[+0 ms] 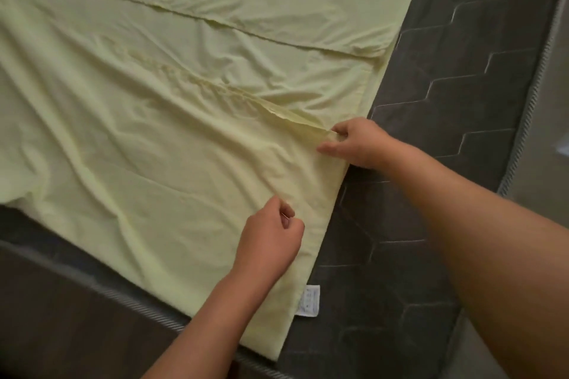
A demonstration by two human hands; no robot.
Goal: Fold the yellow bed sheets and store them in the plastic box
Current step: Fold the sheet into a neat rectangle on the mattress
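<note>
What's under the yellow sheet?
The sheet lies on a dark quilted mattress, bare beside it. Whatever else lies beneath is covered. A white tag sticks out at its edge.

Two bare forearms, no sleeves. No rings, watch or bands on left hand (271, 234) or right hand (360, 141). Short, unpainted nails.

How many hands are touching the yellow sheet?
2. The right hand pinches a ridge of the yellow sheet near its edge by the grey mattress. The left hand rests curled on it, nearer.
</note>
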